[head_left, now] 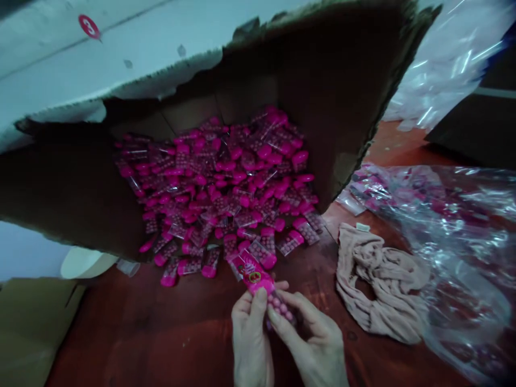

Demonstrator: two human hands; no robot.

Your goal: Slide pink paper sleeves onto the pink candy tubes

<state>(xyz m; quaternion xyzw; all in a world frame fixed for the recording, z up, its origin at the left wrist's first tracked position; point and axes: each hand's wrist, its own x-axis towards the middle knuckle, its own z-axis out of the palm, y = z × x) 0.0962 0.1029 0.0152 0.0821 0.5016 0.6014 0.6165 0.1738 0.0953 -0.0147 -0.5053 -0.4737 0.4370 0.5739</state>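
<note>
Both hands pinch one pink packet (261, 280) between them. The left hand (250, 338) has thumb and fingers pressed together on its middle. The right hand (316, 344) has its fingertips closed on the lower end, where small pink beads show through clear film. The packet is tilted, its pink printed top pointing up and away from the hands, and it is lifted just above the red-brown table (161, 333).

Just beyond the grip we see a pile of the same packets (226, 188). Its nearest ones lie on the table close to the held packet's top end. The pile spills out of a cardboard box (330, 80) lying on its side, its torn flaps spread open above and to both sides of the pile.

Right of the grip, near but apart, lies a crumpled beige cloth (379, 285). Past it, further right, a clear plastic bag (455, 242) holds more pink packets, blurred. Far up-right there is more crinkled clear plastic (443, 59).

Left of the grip, well apart, a white round object (83, 262) sits partly under the box flap; we can't tell what it is. Below that is a flat brown cardboard piece (32, 322). Far up-left is a white surface with a round red sticker (89, 26).
</note>
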